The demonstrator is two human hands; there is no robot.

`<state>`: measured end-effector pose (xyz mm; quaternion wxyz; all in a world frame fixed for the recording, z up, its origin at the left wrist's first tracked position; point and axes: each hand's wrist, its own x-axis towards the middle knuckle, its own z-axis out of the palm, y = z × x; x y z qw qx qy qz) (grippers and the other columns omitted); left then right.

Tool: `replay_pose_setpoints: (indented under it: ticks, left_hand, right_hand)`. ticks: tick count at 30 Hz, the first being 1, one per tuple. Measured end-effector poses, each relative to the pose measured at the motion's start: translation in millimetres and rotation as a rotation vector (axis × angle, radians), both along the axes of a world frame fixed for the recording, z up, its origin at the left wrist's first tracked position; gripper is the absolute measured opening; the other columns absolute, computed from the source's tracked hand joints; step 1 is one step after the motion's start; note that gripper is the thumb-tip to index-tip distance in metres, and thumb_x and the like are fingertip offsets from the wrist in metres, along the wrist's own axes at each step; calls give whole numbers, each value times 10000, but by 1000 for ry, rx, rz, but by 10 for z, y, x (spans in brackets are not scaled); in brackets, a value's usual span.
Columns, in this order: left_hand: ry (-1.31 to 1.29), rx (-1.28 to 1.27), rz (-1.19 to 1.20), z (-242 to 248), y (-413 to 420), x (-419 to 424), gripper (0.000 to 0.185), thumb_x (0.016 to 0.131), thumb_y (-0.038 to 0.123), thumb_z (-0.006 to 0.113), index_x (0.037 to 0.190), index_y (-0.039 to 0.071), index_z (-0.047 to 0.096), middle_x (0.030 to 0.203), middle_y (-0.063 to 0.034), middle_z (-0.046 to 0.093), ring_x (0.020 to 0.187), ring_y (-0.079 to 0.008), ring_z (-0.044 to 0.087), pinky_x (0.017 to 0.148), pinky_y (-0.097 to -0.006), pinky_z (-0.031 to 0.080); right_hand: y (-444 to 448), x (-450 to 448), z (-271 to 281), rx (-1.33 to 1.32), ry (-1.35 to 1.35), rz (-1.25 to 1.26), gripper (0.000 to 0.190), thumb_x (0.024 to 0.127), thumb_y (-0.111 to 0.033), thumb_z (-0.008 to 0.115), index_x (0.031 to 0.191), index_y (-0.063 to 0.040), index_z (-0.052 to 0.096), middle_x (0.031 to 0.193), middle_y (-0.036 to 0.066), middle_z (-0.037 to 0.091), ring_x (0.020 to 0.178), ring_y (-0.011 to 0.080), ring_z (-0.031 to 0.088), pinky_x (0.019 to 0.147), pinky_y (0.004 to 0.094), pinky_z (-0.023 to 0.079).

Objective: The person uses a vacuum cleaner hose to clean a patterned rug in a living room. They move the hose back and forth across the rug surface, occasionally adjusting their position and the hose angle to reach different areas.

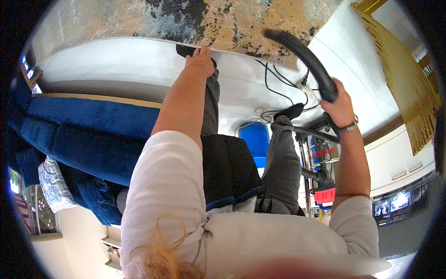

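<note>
My right hand (339, 104) is closed around the black curved tube of a vacuum cleaner hose (308, 57). Its blurred far end reaches over the corner of a patterned rug (244, 24). At the rug's near edge is my left hand (201, 64), fingers close together and pointing away from me. It overlaps my lower leg and a black shoe (183, 50) in the view, and I cannot tell whether it grips the rug or only rests there. Beside my right leg stands a vacuum cleaner or similar machine (322, 153), partly hidden by my arm.
Black cables (278, 78) and a white power strip (306, 89) lie on the pale floor by my right foot. A blue sofa (90, 139) runs along the left. On the right are a fringed golden rug (406, 80) and a white cabinet (400, 157).
</note>
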<state>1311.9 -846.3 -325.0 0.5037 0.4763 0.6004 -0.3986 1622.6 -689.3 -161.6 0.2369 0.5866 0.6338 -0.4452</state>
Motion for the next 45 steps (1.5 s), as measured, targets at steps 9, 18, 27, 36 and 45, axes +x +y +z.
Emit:
replay_pose_setpoints:
  ticks: [9,18,27,36,45]
  left_hand:
    - [-147,358,197,812,-252,-849,559,756,271,505,1210,4,320,1270,-157,304,1166,-289,302,954,-338,284]
    - [-216,508,915,2561,-768,-862,547,730,118,580,1206,1,337,1199,-193,394,1129,-284,370,944,-315,285]
    - [-272,658,1015,2615,-880,-286,416,721,161,552,1097,17,448,992,-173,528,913,-325,495,800,-372,386]
    - [-368,622,1319,2570,-945,-777,361,727,137,533,1068,33,478,958,-145,541,904,-290,510,803,-339,394]
    - [-483,123,1990,2920,-1155,-1647,495,756,256,538,1161,0,414,1080,-122,504,936,-194,497,839,-279,356]
  right_hand:
    - [-175,-263,-558,-64,-136,158,527,567,-132,599,1063,-52,442,949,190,545,876,330,533,755,376,428]
    - [131,245,-90,198,-109,100,560,565,-168,605,1077,-48,412,880,191,565,818,336,550,725,386,433]
    - [-340,-1765,-698,-131,-35,354,514,597,-184,630,1057,-90,420,909,189,554,875,333,531,742,381,428]
    - [109,-1471,556,-135,-628,422,628,583,-266,603,1092,8,356,862,189,578,826,304,565,735,361,446]
    - [248,-3447,1316,-376,288,71,531,524,-210,673,969,4,477,742,84,544,658,173,525,620,271,424]
